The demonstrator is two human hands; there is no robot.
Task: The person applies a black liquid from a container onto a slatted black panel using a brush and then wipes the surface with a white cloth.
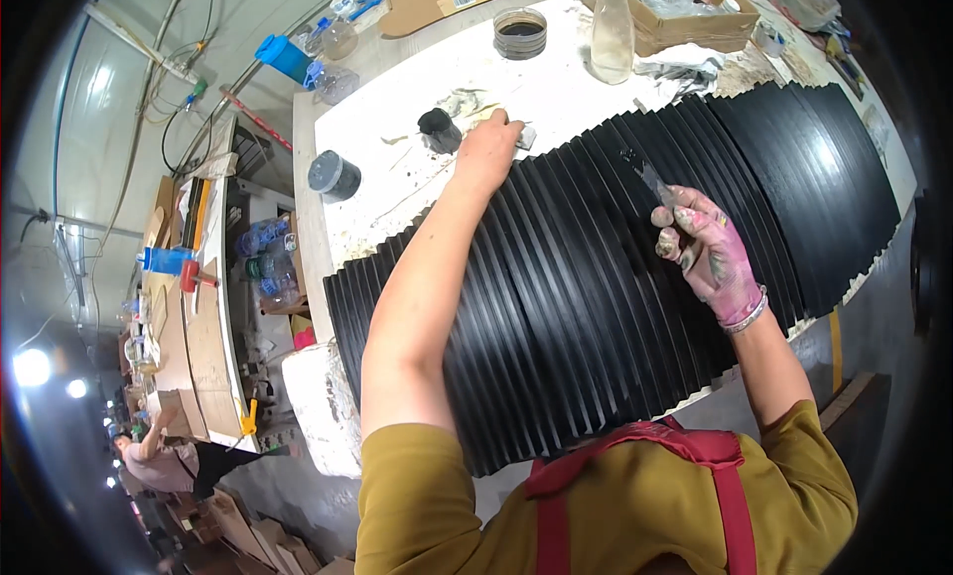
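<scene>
Apparently pinching thin blade (652,183) in gloved right hand (713,253), likely for control over black ribbed strips (556,287). Can't tell hold of half-curled left hand (487,150) near dark cup (442,136).

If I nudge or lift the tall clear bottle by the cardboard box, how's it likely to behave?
The clear bottle would probably tip if pushed high up, being tall and narrow beside the cardboard box. Its smooth, shiny wall may feel slippery. It looks rigid and transparent, so perhaps breakable, though glass or plastic isn't certain.
</scene>
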